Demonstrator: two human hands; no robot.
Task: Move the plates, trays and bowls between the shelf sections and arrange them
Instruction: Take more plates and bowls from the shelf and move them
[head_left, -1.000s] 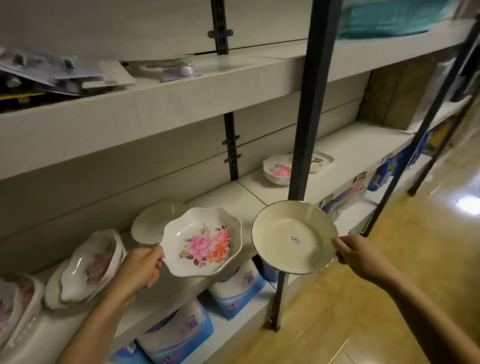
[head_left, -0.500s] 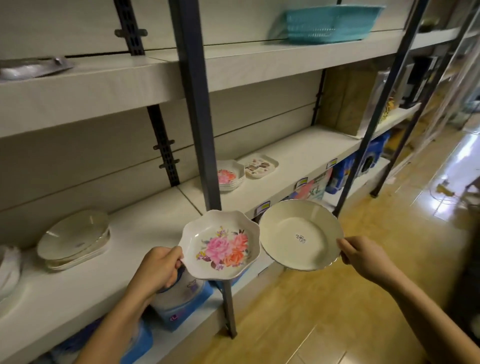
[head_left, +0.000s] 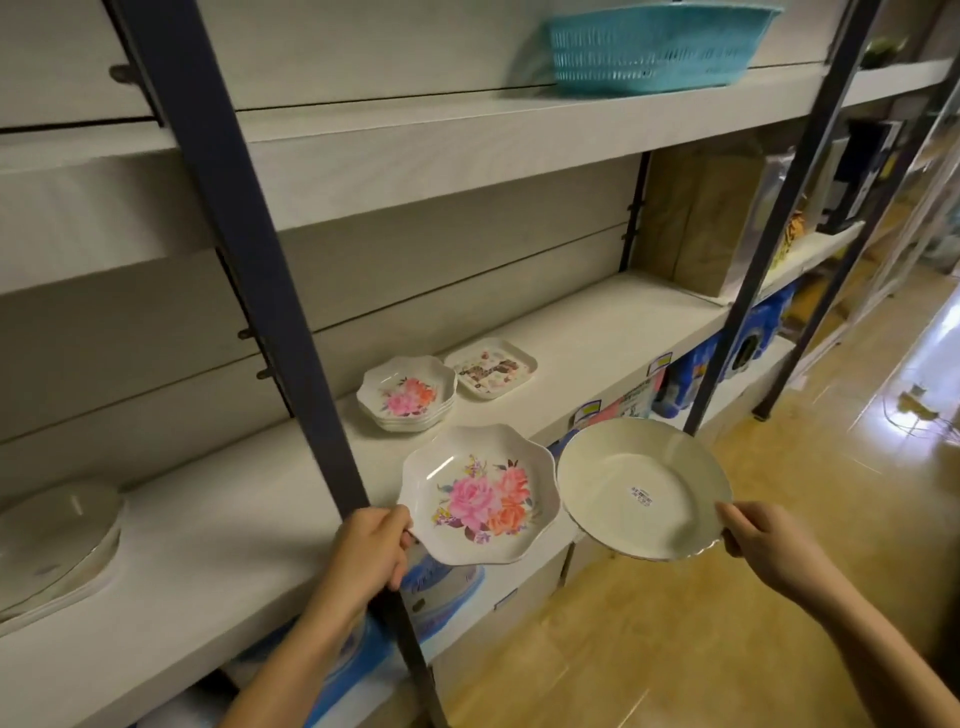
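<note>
My left hand (head_left: 371, 548) grips the left rim of a scalloped flowered bowl (head_left: 480, 496), held in front of the middle shelf's edge. My right hand (head_left: 763, 540) holds a plain cream plate (head_left: 644, 488) by its right rim, just right of the bowl and over the floor. On the middle shelf (head_left: 597, 322) behind them sits a stack of matching flowered bowls (head_left: 408, 392) with a small square patterned tray (head_left: 491, 368) beside it. A stack of cream plates (head_left: 54, 540) rests on the left section of the same shelf.
A dark metal upright (head_left: 270, 291) crosses in front of the shelf just left of my left hand; another upright (head_left: 774, 218) stands to the right. A turquoise basket (head_left: 649, 49) sits on the upper shelf. Brown boxes (head_left: 701, 218) fill the far right; blue packages (head_left: 447, 582) lie below.
The view has swung right along the shelf. Both hands have carried the flowered bowl and the cream plate past the upright, closer to the flowered stack and square tray.
</note>
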